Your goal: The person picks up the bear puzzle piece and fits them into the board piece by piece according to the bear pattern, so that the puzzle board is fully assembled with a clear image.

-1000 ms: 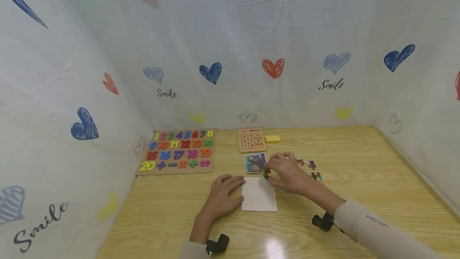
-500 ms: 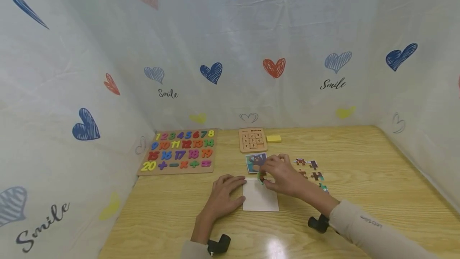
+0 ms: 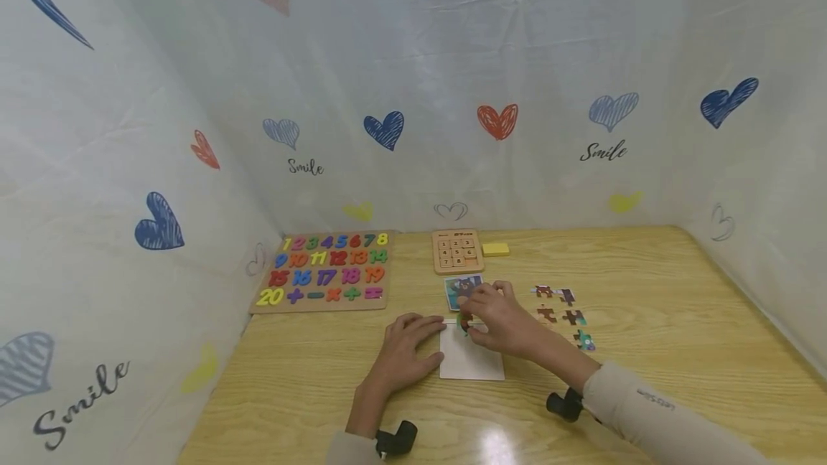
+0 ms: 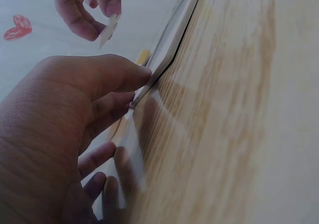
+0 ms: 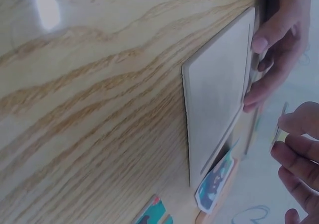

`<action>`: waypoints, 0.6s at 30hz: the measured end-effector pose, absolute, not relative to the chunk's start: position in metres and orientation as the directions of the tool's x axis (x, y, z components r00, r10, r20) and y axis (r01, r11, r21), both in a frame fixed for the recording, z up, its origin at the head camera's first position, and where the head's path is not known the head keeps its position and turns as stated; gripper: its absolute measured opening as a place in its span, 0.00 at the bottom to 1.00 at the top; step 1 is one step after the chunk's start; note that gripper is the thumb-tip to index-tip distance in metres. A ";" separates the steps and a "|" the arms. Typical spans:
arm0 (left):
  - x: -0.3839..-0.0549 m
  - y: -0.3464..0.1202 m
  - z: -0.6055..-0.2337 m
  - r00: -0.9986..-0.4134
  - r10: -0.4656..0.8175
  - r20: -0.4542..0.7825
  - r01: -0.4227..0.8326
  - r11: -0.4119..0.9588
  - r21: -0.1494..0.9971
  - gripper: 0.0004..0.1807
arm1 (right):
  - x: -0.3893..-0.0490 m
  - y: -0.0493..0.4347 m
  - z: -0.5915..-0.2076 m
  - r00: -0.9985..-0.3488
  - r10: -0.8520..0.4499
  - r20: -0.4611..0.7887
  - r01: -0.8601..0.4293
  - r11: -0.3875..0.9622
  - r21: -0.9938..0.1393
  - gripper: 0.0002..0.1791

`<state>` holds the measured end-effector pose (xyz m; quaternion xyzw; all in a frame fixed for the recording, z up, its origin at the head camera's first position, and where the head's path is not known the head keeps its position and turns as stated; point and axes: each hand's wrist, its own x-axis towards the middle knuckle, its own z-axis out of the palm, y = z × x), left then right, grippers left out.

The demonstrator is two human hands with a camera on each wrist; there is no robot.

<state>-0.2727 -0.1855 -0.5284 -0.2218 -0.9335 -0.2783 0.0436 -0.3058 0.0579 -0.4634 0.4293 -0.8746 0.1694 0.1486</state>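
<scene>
A white, shallow-rimmed square puzzle board [image 3: 470, 356] lies on the table. My left hand [image 3: 402, 351] rests by its left side, thumb and forefinger touching the edge without curling round it. Above the board's top edge, my right hand [image 3: 502, 318] pinches a jigsaw piece [image 3: 463, 323] coloured green and brown. That piece [image 4: 107, 33] appears nearly edge-on in the left wrist view, lifted off the board. Just behind the board lies a bear picture card [image 3: 456, 293], partly covered by my right fingers. Several loose jigsaw pieces [image 3: 546, 314] lie to the right.
A board of coloured numbers [image 3: 323, 271] lies at the back left. Behind the card sit a wooden number slide puzzle [image 3: 457, 251] and a yellow block [image 3: 495, 250]. Heart-printed curtains [image 3: 446, 163] enclose the wooden table [image 3: 646, 379] at the back and sides.
My right hand has carried the pinched piece leftward, from the board's top right toward its top left. More loose pieces now show to the right. My left hand stays at the board's edge.
</scene>
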 end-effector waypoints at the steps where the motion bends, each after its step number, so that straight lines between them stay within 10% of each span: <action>1: -0.273 -0.185 -0.528 -0.898 0.390 0.205 0.438 0.744 0.504 0.27 | -0.306 0.057 -0.464 -0.588 -0.699 0.407 -0.801 0.573 -0.172 0.09; 18: -0.273 -0.186 -0.529 -0.893 0.394 0.219 0.449 0.739 0.502 0.26 | -0.314 0.043 -0.480 -0.602 -0.709 0.366 -0.790 0.595 -0.148 0.08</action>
